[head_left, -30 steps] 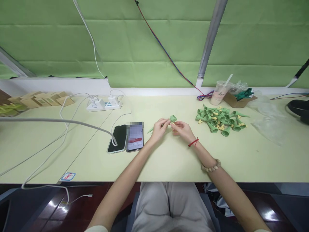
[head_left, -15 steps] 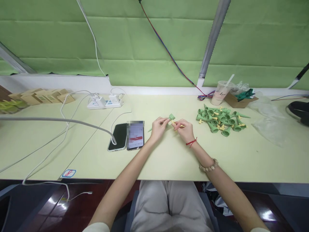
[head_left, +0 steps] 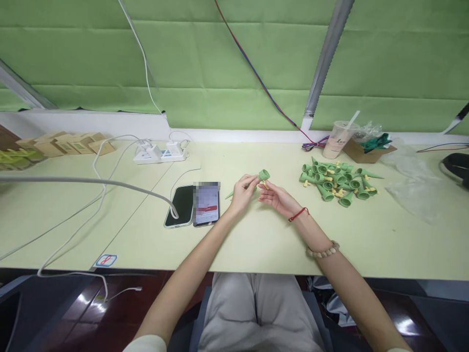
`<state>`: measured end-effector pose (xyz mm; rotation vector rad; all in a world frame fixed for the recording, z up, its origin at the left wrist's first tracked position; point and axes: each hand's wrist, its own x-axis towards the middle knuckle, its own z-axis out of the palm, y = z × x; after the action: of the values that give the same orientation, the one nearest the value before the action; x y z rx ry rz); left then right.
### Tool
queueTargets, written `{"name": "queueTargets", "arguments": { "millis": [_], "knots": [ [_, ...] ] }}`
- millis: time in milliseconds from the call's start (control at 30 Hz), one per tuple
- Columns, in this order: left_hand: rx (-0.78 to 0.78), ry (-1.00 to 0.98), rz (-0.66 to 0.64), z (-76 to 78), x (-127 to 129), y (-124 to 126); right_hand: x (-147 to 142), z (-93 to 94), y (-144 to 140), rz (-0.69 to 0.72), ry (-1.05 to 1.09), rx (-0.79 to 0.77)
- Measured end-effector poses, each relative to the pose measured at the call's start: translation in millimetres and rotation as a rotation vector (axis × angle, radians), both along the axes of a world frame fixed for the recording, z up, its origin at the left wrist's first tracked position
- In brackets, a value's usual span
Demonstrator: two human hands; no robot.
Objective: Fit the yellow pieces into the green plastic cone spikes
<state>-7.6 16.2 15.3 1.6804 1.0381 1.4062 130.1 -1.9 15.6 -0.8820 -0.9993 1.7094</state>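
Note:
My left hand [head_left: 242,194] is closed around a green plastic watering spike [head_left: 264,174], a hollow cone. Its round open end faces up past my fingertips, and its pointed tip shows left of the hand. Against the spike, just below its cup, is a small yellow valve [head_left: 266,185]. My right hand [head_left: 280,199] pinches this valve by thumb and forefinger, with the palm partly turned up and the other fingers loosely stretched. My fingers hide where valve and spike meet. To the right lies a pile of similar green spikes [head_left: 344,180] with yellow valves among them.
Two phones [head_left: 179,208] lie left of my hands, with a grey cable hanging over one. A power strip [head_left: 161,155] stands behind them. At the back right are a drink cup [head_left: 335,142], a cardboard box [head_left: 366,154] and clear plastic bags [head_left: 412,190].
My right hand has turned palm up, and its fingers have loosened and stretched out beside the valve. The spike's cup has tilted so its round opening shows. The camera view shifted slightly.

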Motion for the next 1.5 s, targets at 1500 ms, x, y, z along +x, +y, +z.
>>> {"name": "queueTargets", "arguments": {
  "millis": [1500],
  "knots": [
    [0.268, 0.777, 0.231, -9.8, -6.6, -4.3, 45.0, -36.1, 28.4, -0.579, -1.011, 0.291]
  ]
}}
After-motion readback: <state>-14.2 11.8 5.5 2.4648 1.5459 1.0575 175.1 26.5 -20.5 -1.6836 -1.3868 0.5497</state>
